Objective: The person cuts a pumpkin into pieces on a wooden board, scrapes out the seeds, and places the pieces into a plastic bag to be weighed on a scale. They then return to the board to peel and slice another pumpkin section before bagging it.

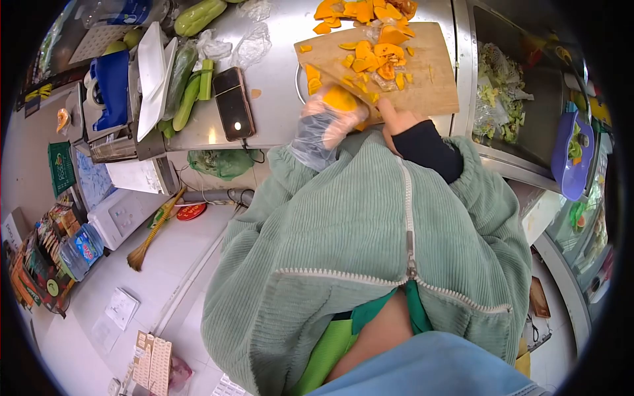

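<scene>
Your left hand (322,125) wears a thin clear plastic glove. Its grip is closed over a pumpkin chunk (340,99), pressing it down at the near edge of the cutting board (429,86). Your right hand (398,121) is bare, with a black cuff showing below the sleeve of your green jacket (370,251). It sits just beside the chunk, at the same edge of the board. The fingers curl inward, but I cannot tell whether its grip is closed on anything, because the view of it is too small and partly covered.

The board lies on the steel tabletop (277,79). The orange pumpkin slices (373,56) are scattered across its middle and piled at its far end, some spilling off onto the steel.

To your left a dark phone (232,102) lies flat on the tabletop, with a cable trailing off the near edge. Beyond it, cucumbers (181,79) lean against white trays (155,76).

To your right is a sink (464,79) holding green vegetable scraps, with a purple scoop (571,155) at its near corner. Down on the floor by your left side lies a small broom (153,231).
</scene>
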Demonstrator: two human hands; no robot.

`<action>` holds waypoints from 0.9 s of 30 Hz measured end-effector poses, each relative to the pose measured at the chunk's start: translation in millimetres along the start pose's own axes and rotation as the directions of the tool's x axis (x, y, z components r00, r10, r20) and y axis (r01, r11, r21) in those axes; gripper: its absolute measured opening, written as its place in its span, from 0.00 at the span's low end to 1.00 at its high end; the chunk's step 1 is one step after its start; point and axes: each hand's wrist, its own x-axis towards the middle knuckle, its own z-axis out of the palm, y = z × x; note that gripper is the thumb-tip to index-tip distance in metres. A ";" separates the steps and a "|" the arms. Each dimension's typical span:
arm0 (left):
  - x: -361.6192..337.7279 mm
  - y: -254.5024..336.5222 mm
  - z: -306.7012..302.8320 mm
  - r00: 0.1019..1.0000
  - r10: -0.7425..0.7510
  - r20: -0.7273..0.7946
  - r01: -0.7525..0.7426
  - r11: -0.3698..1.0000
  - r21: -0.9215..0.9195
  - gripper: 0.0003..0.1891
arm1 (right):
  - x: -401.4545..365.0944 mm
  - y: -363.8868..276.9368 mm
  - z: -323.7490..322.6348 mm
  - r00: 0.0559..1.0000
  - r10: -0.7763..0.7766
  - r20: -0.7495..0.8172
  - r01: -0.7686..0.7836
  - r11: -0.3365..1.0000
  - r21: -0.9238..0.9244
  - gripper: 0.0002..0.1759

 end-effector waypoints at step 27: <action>2.0 8.3 -0.9 0.966 0.157 -0.204 -0.156 0.987 0.023 0.24 | 45.9 -43.1 -18.9 0.993 0.015 0.119 -0.018 1.000 0.020 0.10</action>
